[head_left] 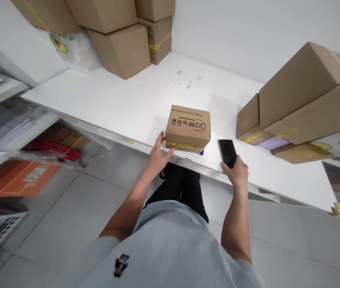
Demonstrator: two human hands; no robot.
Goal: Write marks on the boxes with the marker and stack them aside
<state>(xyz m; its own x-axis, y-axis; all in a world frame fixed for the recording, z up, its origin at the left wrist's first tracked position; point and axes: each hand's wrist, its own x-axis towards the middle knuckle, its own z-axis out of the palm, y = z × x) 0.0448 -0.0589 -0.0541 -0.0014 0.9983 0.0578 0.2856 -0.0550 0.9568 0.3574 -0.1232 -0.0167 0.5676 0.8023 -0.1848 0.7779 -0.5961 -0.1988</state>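
A small brown cardboard box (188, 125) with dark printed characters and yellow tape along its near side sits by the front edge of the white table. At its near left corner is my left hand (158, 155), thumb and fingers spread, the fingertips at or against the cardboard. A bit of something blue (201, 152) peeks out from under the box's near right corner. To the right, my right hand (236, 170) has its fingers and thumb closed on the lower end of a black smartphone (227, 153), which lies dark screen up on the table.
Stacked cartons (125, 50) stand at the table's back left, and larger cartons (305, 96) at the right. The white table (122, 104) has grey marks near the wall. Left of it, shelves hold papers and an orange box (17, 178). Brown padding (339, 211) covers the right corner.
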